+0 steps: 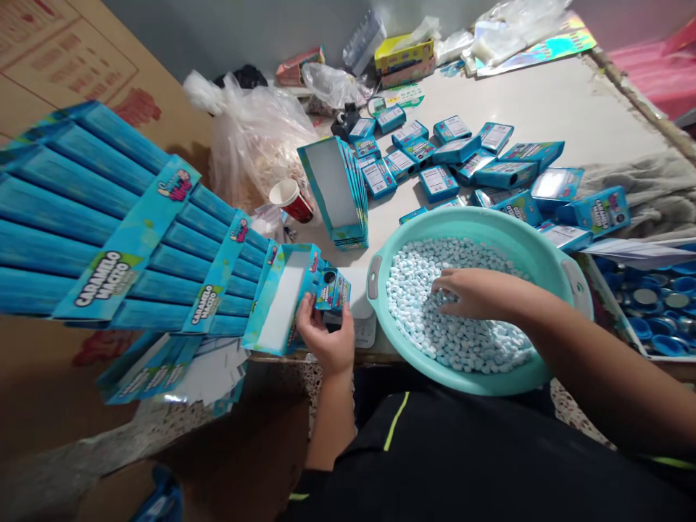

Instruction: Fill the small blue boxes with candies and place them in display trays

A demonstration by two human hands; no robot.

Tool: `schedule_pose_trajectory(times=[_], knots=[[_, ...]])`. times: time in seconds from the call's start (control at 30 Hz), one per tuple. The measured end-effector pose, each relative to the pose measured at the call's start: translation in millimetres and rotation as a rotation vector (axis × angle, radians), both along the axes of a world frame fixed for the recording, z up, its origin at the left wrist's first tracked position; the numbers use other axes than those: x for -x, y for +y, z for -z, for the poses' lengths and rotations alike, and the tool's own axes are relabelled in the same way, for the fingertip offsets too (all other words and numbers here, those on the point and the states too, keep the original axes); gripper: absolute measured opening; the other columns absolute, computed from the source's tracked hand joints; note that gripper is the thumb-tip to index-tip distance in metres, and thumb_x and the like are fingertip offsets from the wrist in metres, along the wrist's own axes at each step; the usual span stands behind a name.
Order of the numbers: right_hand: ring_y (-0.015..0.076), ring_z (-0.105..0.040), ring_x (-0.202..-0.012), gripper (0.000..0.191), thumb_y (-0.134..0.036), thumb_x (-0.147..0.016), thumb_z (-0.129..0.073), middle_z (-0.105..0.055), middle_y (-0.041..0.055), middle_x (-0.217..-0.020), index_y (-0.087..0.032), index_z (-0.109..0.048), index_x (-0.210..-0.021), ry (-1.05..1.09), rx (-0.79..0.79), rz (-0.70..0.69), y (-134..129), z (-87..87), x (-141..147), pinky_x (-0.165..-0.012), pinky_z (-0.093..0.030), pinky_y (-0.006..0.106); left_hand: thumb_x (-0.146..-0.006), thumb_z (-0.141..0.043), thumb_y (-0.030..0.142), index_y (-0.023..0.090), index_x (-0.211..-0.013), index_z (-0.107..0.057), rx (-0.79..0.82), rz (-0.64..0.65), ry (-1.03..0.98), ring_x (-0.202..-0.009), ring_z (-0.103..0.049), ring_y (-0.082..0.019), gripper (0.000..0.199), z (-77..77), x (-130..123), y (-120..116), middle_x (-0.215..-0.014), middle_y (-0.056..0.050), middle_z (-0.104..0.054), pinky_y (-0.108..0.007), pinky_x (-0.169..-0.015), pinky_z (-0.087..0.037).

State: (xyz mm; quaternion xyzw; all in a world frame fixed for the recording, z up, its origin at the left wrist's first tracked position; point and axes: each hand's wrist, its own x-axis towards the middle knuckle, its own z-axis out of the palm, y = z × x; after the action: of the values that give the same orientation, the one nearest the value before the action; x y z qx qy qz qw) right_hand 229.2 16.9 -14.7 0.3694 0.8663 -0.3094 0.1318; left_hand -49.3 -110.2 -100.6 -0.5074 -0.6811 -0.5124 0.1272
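My right hand (473, 294) rests in a teal plastic basin (478, 225), its fingers curled into a heap of pale blue candies (435, 326). My left hand (326, 335) holds a small blue candy box (333, 290) up by its lower side. Just left of that hand stands an open blue display carton (280, 301) with a white inside. The small box is tilted, and its round opening faces up and to the left.
Several small blue boxes (440, 163) lie scattered on a white table (587, 109) behind the basin. A stack of blue display cartons (103, 217) rises at left. Plastic bags (255, 138), a red paper cup (291, 201) and a tray of blue lids (655, 304) stand around.
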Motion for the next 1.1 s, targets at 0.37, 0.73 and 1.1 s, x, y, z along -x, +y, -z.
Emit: schedule_pose_trajectory(times=[0.37,0.73,1.1], knots=[[0.0286,-0.069,-0.103,0.039,-0.035,-0.096,-0.061,-0.067,0.0130,-0.126,-0.019,-0.067,-0.131,-0.001,-0.027,-0.006,-0.9,-8.1,0.4,-0.082,-0.050,0.034,-0.091,-0.071,0.026,0.019,-0.133,-0.064,0.080,0.164,0.126,-0.117,-0.066,-0.027,0.043,-50.5,-24.2,11.4,-0.124,-0.014,-0.069,-0.042,-0.101,-0.056],[0.0285,-0.069,-0.104,0.038,-0.036,-0.098,-0.058,-0.070,0.0123,-0.127,-0.020,-0.068,-0.131,0.023,-0.039,0.037,-0.7,-7.8,0.2,-0.082,-0.051,0.034,-0.091,-0.052,0.006,0.027,-0.142,-0.062,0.330,0.547,0.633,-0.126,-0.062,-0.028,0.055,-99.8,-21.5,38.9,-0.134,-0.007,-0.070,-0.048,-0.108,-0.046],[0.0284,-0.069,-0.105,0.037,-0.035,-0.100,-0.056,-0.068,0.0127,-0.128,-0.018,-0.067,-0.131,-0.004,-0.050,0.014,-3.0,-11.5,0.3,-0.080,-0.049,0.034,-0.093,-0.071,0.030,0.015,-0.134,-0.053,0.071,0.291,-0.013,-0.118,-0.068,-0.028,0.047,-36.5,-11.3,24.3,-0.129,-0.017,-0.065,-0.041,-0.100,-0.059]])
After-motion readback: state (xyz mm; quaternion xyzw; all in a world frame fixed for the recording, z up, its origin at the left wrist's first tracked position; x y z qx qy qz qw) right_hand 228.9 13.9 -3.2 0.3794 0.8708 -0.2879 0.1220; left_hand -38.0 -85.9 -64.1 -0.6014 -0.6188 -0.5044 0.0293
